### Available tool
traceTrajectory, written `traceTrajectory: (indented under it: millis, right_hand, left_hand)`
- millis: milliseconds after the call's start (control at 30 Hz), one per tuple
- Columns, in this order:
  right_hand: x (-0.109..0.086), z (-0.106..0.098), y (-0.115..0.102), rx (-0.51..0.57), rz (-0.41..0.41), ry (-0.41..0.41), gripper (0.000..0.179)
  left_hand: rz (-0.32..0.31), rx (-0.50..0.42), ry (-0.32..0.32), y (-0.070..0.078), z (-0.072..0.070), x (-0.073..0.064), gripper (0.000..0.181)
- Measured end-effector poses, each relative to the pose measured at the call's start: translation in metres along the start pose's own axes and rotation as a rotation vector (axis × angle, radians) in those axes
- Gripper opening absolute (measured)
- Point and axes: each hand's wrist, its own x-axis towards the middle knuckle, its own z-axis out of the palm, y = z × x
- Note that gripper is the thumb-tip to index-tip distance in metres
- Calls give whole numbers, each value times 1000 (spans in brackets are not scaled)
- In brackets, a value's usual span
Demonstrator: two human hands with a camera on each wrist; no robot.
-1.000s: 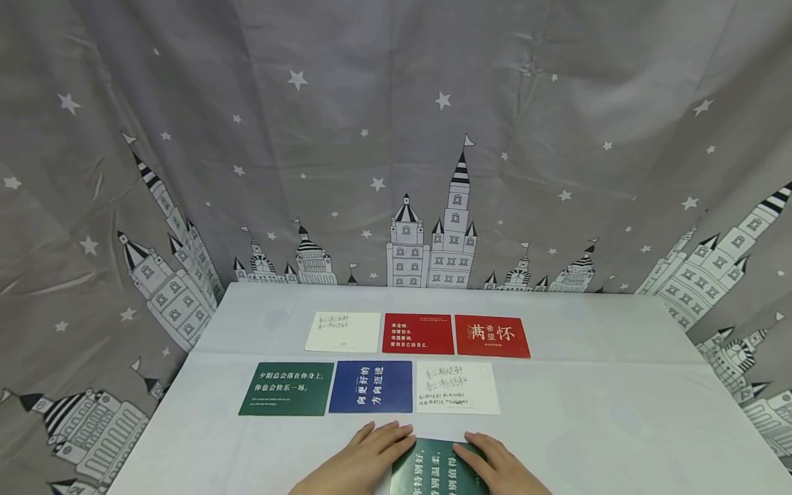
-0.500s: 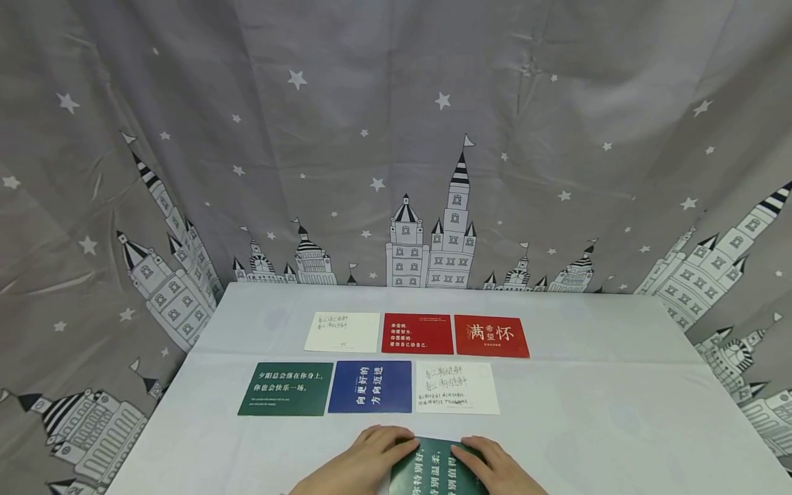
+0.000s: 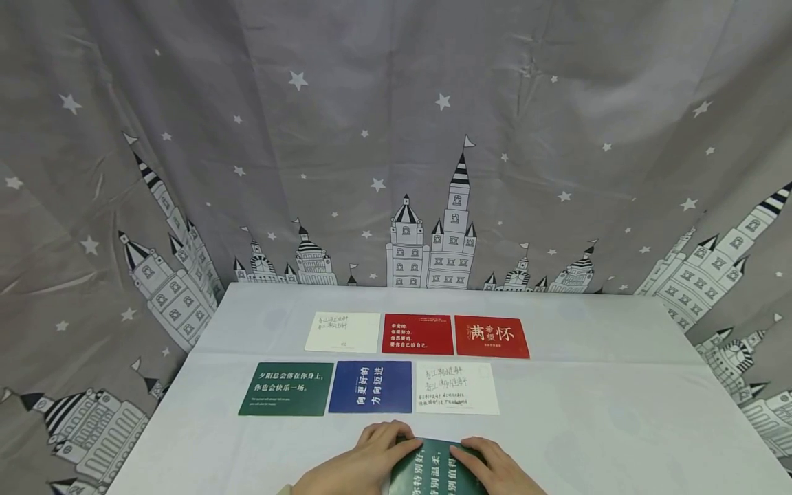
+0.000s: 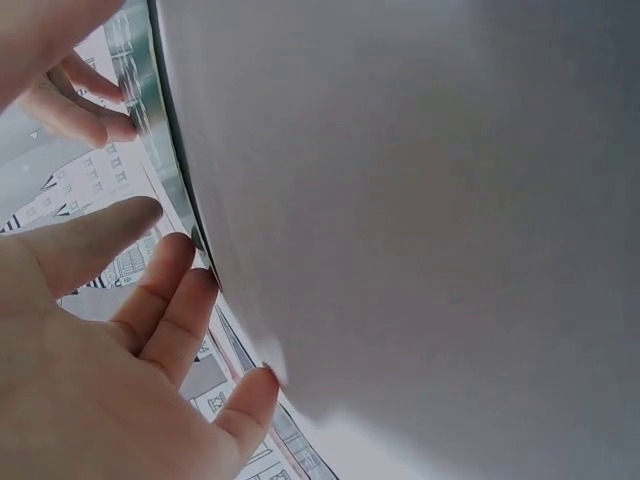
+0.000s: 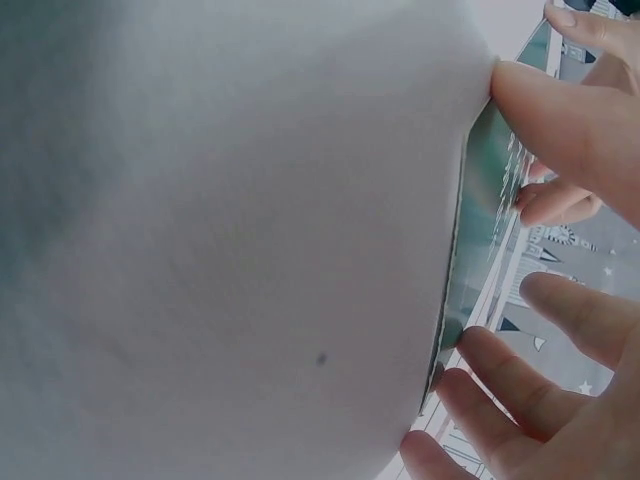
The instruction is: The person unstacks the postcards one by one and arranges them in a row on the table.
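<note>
In the head view, a dark green postcard (image 3: 433, 471) with white printed characters lies at the near edge of the table, its lower part cut off by the frame. My left hand (image 3: 361, 460) holds its left side, bent fingers by the far left corner. On the opposite side my right hand (image 3: 500, 469) grips the far right corner with thumb and fingers. Both wrist views look low across the white surface. The left fingertips (image 4: 185, 250) meet the card's edge (image 4: 160, 140) in one, and the right fingertips (image 5: 460, 340) touch its edge (image 5: 470, 220) in the other.
Beyond the hands lie a green card (image 3: 286, 389), a blue card (image 3: 371, 387) and a white handwritten card (image 3: 457, 388) in a row. Behind them are another white card (image 3: 343, 332) and two red cards (image 3: 418, 334). A grey castle-print curtain (image 3: 346, 137) backs the white table (image 3: 594, 412).
The left fingers have drawn in and bent more over the green postcard's corner. The right hand and the postcard have shifted very slightly left. The laid-out cards stay put.
</note>
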Motion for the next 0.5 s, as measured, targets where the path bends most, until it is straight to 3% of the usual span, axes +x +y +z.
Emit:
traceTrajectory:
  millis: [200,367,500]
  right_hand:
    - [-2,-5,-9,-5,73,-32,93]
    - [-5,-9,-16,55,209,-102,102]
    - [-3,-4,-10,11,135,-59,96]
  left_hand:
    - [-94,-70,-39,4,0,1,99]
    - [-117,-106,-52,5,0,-1,102]
    - [-91,-130,-28,2,0,-1,100]
